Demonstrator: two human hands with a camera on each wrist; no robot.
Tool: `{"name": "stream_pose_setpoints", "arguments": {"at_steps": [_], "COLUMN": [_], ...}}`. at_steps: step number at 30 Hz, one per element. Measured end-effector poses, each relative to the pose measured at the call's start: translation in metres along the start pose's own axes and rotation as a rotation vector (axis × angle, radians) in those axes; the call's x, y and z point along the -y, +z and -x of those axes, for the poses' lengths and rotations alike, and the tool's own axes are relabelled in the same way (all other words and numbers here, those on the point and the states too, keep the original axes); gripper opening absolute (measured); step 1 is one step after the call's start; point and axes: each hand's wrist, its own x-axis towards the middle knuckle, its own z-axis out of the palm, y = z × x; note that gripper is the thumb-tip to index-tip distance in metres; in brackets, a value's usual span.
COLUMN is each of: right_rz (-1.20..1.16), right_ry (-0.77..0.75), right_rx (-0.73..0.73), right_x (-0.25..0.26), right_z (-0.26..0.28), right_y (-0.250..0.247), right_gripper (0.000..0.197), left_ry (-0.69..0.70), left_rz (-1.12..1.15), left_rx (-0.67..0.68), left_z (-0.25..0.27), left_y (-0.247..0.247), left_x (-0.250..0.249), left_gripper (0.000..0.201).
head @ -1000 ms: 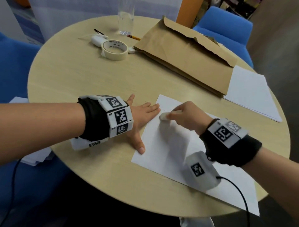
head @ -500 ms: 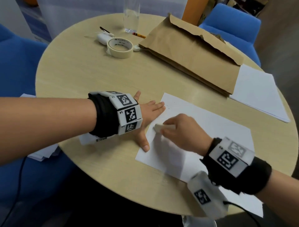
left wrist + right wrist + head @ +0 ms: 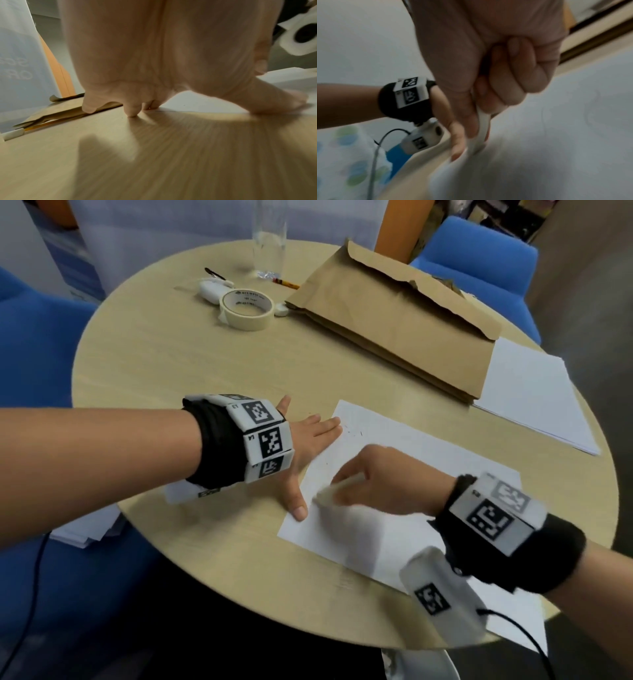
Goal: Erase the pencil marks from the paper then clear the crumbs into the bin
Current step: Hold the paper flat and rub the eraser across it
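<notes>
Right hand (image 3: 376, 477) pinches a white eraser (image 3: 337, 489) between thumb and curled fingers, eraser tip down on the paper (image 3: 411, 460) near its left edge; motion blur on hand and eraser. In the right wrist view the eraser (image 3: 481, 129) shows as a thin white slab held by the thumb and fingers (image 3: 515, 75), tip touching the sheet.

Left hand (image 3: 308, 440) lies flat, fingers straight and spread, holding nothing: fingertips press the far-left corner of the paper, thumb (image 3: 296, 505) presses its left edge just beside the eraser. Left wrist view shows the palm (image 3: 154, 54) arched over the tabletop (image 3: 154, 155), fingertips down at the paper's edge.

The paper lies on the near-right part of the round wooden tabletop (image 3: 171, 364), its near corner overhanging the rim. A few faint pencil marks (image 3: 352, 433) remain near the far-left corner. Crumbs too small to tell.

Far side: brown paper bag (image 3: 394, 316) lying flat, a stack of white sheets (image 3: 534, 395) to its right, a masking tape roll (image 3: 246, 308), a clear glass (image 3: 269, 244), a pencil (image 3: 286, 283) just by the bag, a small white object (image 3: 210, 289) behind the tape. Blue chairs (image 3: 479, 254) around the table. No bin identifiable.
</notes>
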Motion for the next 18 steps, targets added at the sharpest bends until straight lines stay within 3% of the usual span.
{"name": "stream_pose_setpoints", "arguments": {"at_steps": [3, 5, 8, 10, 14, 18], "right_rz": [-0.101, -0.027, 0.075, 0.085, -0.029, 0.106], "right_ry": [0.050, -0.012, -0.096, -0.097, -0.054, -0.126], "right_rx": [-0.223, -0.176, 0.027, 0.007, -0.199, 0.019], "right_x": [-0.003, -0.005, -0.005, -0.005, -0.005, -0.009], "right_z": [-0.012, -0.003, 0.017, 0.011, -0.003, 0.023], "right_y": [-0.001, 0.010, 0.019, 0.013, 0.010, 0.021], "right_gripper": [0.022, 0.017, 0.017, 0.021, 0.017, 0.021], "left_ry": [0.018, 0.012, 0.002, -0.001, -0.004, -0.008], "left_rz": [0.009, -0.002, -0.016, -0.021, -0.013, -0.005], "left_rx": [-0.020, -0.015, -0.011, -0.011, -0.021, 0.002], "left_z": [0.001, 0.000, -0.001, -0.001, -0.001, -0.001], "left_y": [0.000, 0.000, 0.001, 0.001, 0.002, 0.001], "left_x": [0.000, 0.001, 0.001, 0.000, 0.000, -0.001], "left_gripper": [0.138, 0.139, 0.139, 0.139, 0.140, 0.139]}}
